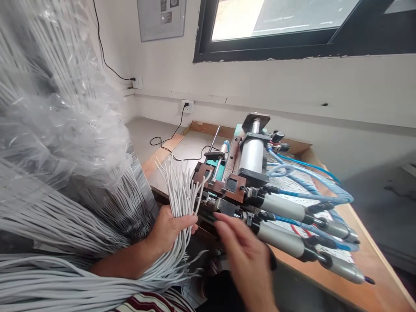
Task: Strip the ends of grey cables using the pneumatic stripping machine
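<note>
The left hand [167, 229] of the person is closed around a bundle of grey wires [178, 190], with the thumb laid across the front of them. The wires stand up from this grip, and their loose ends spread like a fan just beside the machine [235, 186]; one wire leans away from the others, in front of the brown plates of the machine. Below the hand, the wires bend down and run to the left, over the forearm side and near a striped cloth [146, 302]. The right hand [247, 255] is near the front of the machine, to the right of the bundle. Its fingers are bent and point toward the machine, but the hand is blurred, and one cannot tell if they grip something. The machine rests on the table [312, 275], which has a wooden edge. It carries one thick upper cylinder [251, 156] and two long lower cylinders [282, 206], with blue hoses [334, 188] curving behind these. At the left, many more wires hang partly under clear plastic [97, 143]. A black cable [162, 143] goes from the table to a socket [189, 110] in the wall [292, 86], under the window [276, 21].
</note>
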`<state>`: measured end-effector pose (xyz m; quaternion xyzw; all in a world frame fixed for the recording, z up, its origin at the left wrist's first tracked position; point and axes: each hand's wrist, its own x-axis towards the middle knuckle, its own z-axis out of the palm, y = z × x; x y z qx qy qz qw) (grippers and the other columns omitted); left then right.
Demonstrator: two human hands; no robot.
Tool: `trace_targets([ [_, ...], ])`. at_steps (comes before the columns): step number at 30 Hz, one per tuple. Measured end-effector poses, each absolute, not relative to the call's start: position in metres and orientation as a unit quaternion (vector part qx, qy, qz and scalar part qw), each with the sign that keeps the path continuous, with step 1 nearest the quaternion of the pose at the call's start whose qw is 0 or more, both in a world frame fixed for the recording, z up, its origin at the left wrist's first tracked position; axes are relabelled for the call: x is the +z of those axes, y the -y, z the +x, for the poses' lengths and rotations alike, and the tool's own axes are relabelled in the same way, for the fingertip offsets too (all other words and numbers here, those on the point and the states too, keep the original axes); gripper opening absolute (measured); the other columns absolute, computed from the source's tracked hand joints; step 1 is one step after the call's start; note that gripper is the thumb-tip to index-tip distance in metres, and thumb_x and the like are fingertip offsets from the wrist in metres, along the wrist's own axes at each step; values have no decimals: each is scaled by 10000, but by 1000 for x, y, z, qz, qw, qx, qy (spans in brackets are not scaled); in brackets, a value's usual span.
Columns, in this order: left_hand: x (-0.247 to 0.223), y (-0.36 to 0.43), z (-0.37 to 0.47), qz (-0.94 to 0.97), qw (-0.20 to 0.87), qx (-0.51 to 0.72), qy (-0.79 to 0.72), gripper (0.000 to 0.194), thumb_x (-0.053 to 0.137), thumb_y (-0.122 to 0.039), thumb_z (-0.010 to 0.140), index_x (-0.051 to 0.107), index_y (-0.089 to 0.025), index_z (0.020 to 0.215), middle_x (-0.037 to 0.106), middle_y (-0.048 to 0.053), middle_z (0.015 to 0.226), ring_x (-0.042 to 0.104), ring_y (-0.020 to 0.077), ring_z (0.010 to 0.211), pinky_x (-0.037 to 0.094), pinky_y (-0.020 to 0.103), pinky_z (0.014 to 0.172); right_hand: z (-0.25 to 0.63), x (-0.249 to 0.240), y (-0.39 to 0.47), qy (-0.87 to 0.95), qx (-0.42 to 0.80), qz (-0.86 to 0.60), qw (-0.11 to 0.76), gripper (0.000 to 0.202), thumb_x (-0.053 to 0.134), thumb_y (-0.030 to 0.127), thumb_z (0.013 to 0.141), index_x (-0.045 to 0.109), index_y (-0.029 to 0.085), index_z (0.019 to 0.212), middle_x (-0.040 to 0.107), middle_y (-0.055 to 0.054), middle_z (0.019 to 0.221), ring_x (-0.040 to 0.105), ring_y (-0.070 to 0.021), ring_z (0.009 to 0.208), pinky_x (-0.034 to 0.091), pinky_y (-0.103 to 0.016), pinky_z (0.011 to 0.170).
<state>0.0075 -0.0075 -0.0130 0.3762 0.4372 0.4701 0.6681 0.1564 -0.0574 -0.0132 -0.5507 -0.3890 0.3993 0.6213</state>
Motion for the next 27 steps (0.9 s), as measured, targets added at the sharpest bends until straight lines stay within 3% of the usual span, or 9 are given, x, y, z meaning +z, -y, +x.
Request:
trace_targets([
  [2, -12, 10, 9, 412, 659, 468, -421, 111, 692, -207, 613, 638, -111, 622, 585, 0, 545, 523, 116, 524, 416, 238, 536, 132, -19, 39, 434, 456, -507, 589, 166, 674, 354, 663, 718, 199, 702, 587, -27, 649, 495, -174, 622, 387, -291, 603],
  [5, -14, 10, 6, 431, 643, 478, -416, 111, 673, -204, 635, 639, -111, 585, 598, 9, 562, 519, 123, 548, 405, 244, 563, 114, -34, 25, 377, 508, -477, 610, 224, 658, 389, 688, 696, 173, 642, 525, 0, 575, 404, -119, 530, 331, -255, 518],
  [9, -18, 5, 1, 395, 646, 491, -431, 121, 691, -225, 627, 643, -116, 607, 600, 5, 551, 521, 123, 527, 406, 249, 557, 113, -47, 23, 242, 586, -446, 632, 291, 719, 436, 601, 695, 151, 652, 450, 27, 481, 323, -81, 468, 242, -218, 440],
  [21, -9, -3, 0, 382, 625, 492, -471, 179, 704, -284, 630, 656, -113, 653, 644, 27, 549, 578, 133, 513, 470, 250, 533, 120, -43, 14, 120, 651, -405, 631, 290, 792, 368, 496, 651, 123, 564, 495, 19, 533, 210, -17, 414, 150, -166, 368],
  [27, -6, -4, 4, 345, 641, 483, -486, 196, 727, -266, 605, 643, -107, 684, 639, 23, 553, 592, 130, 488, 476, 235, 499, 122, -43, 9, 87, 685, -380, 615, 292, 797, 341, 503, 620, 112, 536, 391, 65, 443, 163, -7, 395, 110, -152, 352],
])
